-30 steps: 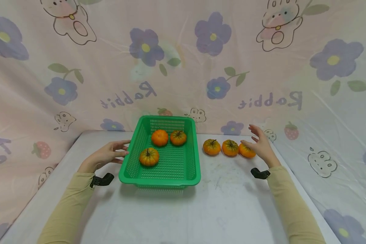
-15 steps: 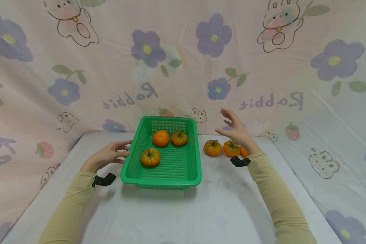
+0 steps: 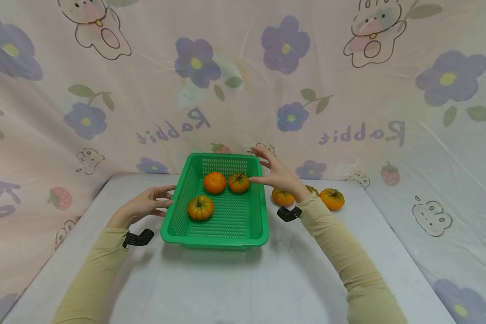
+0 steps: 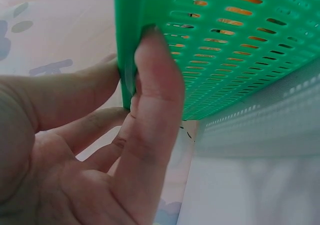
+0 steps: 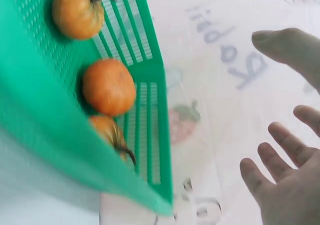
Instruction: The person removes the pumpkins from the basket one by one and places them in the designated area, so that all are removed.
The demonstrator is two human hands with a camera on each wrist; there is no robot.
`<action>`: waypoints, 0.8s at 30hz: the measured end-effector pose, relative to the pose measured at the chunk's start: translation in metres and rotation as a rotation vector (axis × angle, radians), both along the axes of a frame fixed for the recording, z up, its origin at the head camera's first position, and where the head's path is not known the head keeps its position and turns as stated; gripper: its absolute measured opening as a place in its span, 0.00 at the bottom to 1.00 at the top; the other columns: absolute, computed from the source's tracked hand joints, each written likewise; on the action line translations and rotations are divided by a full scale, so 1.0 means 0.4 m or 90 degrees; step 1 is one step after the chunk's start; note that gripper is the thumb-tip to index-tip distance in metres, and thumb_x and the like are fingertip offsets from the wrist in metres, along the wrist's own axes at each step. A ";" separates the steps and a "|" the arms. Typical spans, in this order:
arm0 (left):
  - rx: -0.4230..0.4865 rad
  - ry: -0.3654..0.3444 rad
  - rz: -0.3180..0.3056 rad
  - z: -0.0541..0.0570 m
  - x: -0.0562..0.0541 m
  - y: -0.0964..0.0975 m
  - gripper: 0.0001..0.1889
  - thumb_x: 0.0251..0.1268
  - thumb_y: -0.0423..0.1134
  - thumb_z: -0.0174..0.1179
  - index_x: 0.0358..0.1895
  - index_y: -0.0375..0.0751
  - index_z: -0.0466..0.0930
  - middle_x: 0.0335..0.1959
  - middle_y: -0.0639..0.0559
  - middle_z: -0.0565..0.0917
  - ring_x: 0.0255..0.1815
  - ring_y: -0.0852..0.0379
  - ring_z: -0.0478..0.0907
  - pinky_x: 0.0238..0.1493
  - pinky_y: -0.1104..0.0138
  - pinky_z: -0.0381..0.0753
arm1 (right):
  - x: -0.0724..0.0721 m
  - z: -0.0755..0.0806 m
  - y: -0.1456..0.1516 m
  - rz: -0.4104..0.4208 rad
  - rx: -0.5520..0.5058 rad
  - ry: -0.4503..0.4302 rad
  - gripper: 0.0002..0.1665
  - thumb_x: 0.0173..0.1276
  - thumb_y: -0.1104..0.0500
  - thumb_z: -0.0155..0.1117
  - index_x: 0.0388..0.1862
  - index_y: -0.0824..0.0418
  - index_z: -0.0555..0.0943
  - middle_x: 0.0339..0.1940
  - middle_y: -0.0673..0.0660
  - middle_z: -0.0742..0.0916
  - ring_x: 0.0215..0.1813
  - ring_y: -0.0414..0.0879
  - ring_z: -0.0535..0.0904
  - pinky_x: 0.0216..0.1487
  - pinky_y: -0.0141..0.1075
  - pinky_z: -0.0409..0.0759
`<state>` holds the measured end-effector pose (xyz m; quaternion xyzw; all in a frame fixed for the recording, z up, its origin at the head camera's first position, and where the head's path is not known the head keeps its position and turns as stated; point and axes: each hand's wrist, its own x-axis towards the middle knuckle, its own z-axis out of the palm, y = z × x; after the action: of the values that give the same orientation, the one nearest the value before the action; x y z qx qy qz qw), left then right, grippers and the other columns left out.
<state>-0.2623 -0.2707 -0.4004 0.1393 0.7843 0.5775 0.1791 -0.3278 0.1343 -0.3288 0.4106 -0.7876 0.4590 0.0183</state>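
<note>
A green plastic basket (image 3: 214, 243) stands on the table, holding a striped pumpkin (image 3: 200, 209) near its left side, a plain orange pumpkin (image 3: 215, 183) at the back and another striped pumpkin (image 3: 238, 183) behind right. My left hand (image 3: 139, 208) grips the basket's left rim, its thumb and fingers on either side of it in the left wrist view. Over the basket's right rim my right hand (image 3: 281, 175) hovers, fingers spread, holding nothing; the right wrist view shows the bare palm and the spaced fingers (image 5: 289, 142).
Right of the basket lie three more small pumpkins: one close to the basket (image 3: 282, 197), a middle one (image 3: 311, 190) mostly hidden by the right hand, and one farthest right (image 3: 332, 199). A printed cloth (image 3: 243, 112) rises behind the white table (image 3: 227, 288).
My right hand has moved left from the rightmost pumpkin, past the others, to the basket's right rim. That rightmost pumpkin is uncovered now. My left hand and the basket have stayed put.
</note>
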 end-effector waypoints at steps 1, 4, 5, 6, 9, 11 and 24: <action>0.001 0.002 -0.001 0.001 0.000 0.000 0.34 0.72 0.35 0.54 0.76 0.38 0.49 0.57 0.30 0.66 0.44 0.48 0.79 0.45 0.57 0.83 | -0.009 -0.012 -0.012 0.004 0.003 -0.006 0.50 0.59 0.68 0.71 0.75 0.65 0.54 0.72 0.63 0.62 0.72 0.57 0.56 0.70 0.52 0.58; 0.002 0.001 0.002 0.003 0.001 0.003 0.34 0.72 0.35 0.54 0.76 0.38 0.49 0.57 0.31 0.66 0.44 0.49 0.79 0.45 0.57 0.83 | -0.026 -0.037 -0.051 0.024 0.004 -0.023 0.51 0.59 0.66 0.71 0.76 0.61 0.54 0.73 0.59 0.63 0.73 0.52 0.56 0.70 0.47 0.59; 0.002 0.000 0.002 0.004 0.001 0.003 0.34 0.72 0.35 0.54 0.76 0.38 0.49 0.57 0.31 0.66 0.44 0.49 0.79 0.45 0.57 0.83 | -0.024 -0.041 -0.064 0.030 0.003 -0.031 0.51 0.59 0.65 0.72 0.76 0.59 0.54 0.73 0.57 0.63 0.73 0.50 0.57 0.70 0.46 0.59; 0.002 0.000 0.002 0.005 0.001 0.003 0.34 0.72 0.34 0.54 0.76 0.37 0.49 0.57 0.31 0.66 0.44 0.49 0.79 0.45 0.57 0.83 | -0.024 -0.044 -0.077 0.039 0.001 -0.036 0.51 0.59 0.65 0.72 0.76 0.59 0.54 0.73 0.57 0.63 0.72 0.50 0.57 0.70 0.46 0.59; 0.002 -0.003 0.005 0.007 0.001 0.004 0.34 0.72 0.34 0.54 0.76 0.37 0.49 0.57 0.31 0.66 0.44 0.49 0.79 0.45 0.57 0.83 | -0.021 -0.055 -0.114 0.056 0.007 -0.042 0.51 0.59 0.65 0.72 0.76 0.59 0.55 0.72 0.57 0.63 0.72 0.49 0.58 0.70 0.46 0.60; 0.001 -0.002 0.006 0.007 0.001 0.004 0.34 0.72 0.34 0.54 0.76 0.38 0.49 0.57 0.31 0.66 0.44 0.49 0.79 0.45 0.57 0.83 | -0.017 -0.061 -0.135 0.060 0.013 -0.039 0.51 0.58 0.63 0.73 0.76 0.59 0.55 0.73 0.57 0.63 0.72 0.50 0.59 0.69 0.48 0.61; 0.005 0.003 0.003 -0.003 0.001 -0.003 0.35 0.72 0.35 0.55 0.76 0.37 0.49 0.57 0.30 0.65 0.44 0.50 0.79 0.44 0.57 0.83 | -0.010 -0.109 -0.250 0.121 0.119 -0.053 0.54 0.56 0.60 0.75 0.76 0.58 0.55 0.71 0.57 0.64 0.71 0.54 0.59 0.68 0.50 0.62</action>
<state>-0.2621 -0.2718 -0.4017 0.1395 0.7829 0.5803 0.1754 -0.3316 0.0342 -0.3724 0.4640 -0.7847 0.3996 -0.0964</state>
